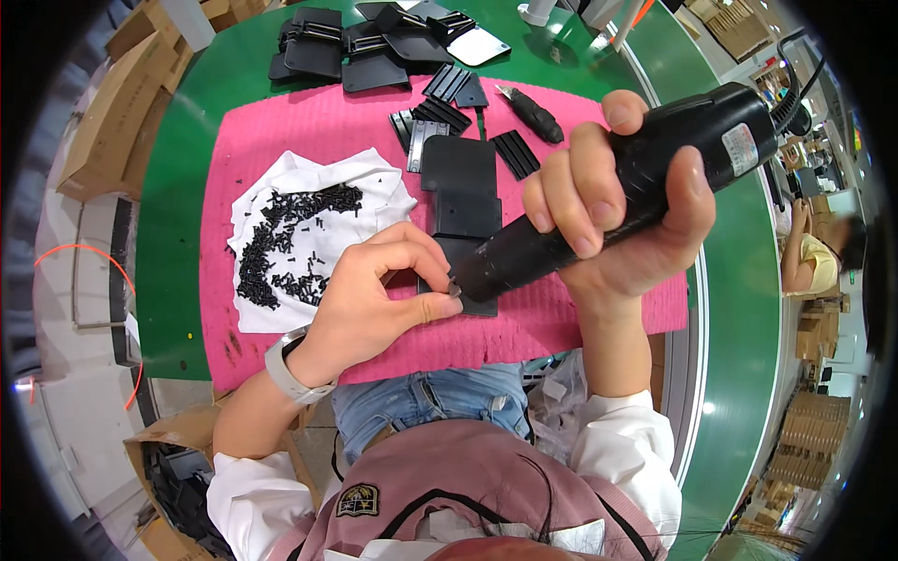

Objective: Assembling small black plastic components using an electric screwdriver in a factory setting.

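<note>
My right hand point(622, 201) is wrapped round a black electric screwdriver point(552, 234), which slants down to the left with its cable at the upper end. At its nose, my left hand point(379, 290) is closed in a pinch of thumb and fingers. A small metallic glint shows there, but what the fingers hold is too small to make out. Just beneath lies a black flat plate point(482, 307), partly covered by the tool and fingers. It adjoins a larger black bracket-like part point(460, 178). Left of my left hand, many small black screws point(257, 266) lie on a white cloth point(351, 245).
A pink foam mat point(533, 341) covers part of the green table point(178, 280). Ribbed black pieces point(513, 154), a metal rail point(426, 140) and a black-handled utility knife point(533, 114) lie beyond. Black plates point(379, 70) pile at the far edge. Another person point(814, 257) sits far right.
</note>
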Motion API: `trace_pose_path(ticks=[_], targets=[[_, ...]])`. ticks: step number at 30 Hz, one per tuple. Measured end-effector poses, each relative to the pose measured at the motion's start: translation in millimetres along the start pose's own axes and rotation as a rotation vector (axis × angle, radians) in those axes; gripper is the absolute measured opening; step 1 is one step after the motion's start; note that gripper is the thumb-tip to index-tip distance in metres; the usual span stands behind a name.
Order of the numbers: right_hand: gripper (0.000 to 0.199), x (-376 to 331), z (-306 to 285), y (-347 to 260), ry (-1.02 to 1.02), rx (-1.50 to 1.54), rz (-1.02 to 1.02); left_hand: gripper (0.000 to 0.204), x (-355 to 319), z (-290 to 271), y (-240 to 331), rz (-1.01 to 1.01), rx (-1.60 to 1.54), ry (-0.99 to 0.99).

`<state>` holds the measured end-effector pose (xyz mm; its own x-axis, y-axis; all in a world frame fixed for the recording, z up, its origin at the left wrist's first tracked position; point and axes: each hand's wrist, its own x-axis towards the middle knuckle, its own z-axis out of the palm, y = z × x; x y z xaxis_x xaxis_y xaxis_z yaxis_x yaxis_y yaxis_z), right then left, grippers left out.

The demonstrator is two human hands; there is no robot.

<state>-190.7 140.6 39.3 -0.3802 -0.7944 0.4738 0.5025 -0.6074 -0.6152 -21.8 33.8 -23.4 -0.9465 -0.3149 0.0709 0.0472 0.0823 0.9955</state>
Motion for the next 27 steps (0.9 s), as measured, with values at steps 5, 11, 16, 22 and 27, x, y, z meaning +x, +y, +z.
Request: trace_pose_path(ticks=[5,11,16,22,27], targets=[[0.032,6,4,-4,0.136,-0.009,0.007,0.019,-1,0,-2,0.055,-0.039,0.072],[0.033,26,-2,-17,-0.092,-0.243,-0.102,0.022,0,5,-7,0.024,0.050,0.170],[0.038,34,3,-1,-0.090,-0.510,-0.042,0.022,3,5,-14,-0.037,-0.049,0.326],[0.036,37,10,3,-0.105,-0.597,-0.014,0.030,10,5,-17,-0.062,-0.075,0.350],[0.036,36,14,5,-0.086,-0.595,0.043,0.031,21,-5,-9,-0.213,-0.094,0.251]])
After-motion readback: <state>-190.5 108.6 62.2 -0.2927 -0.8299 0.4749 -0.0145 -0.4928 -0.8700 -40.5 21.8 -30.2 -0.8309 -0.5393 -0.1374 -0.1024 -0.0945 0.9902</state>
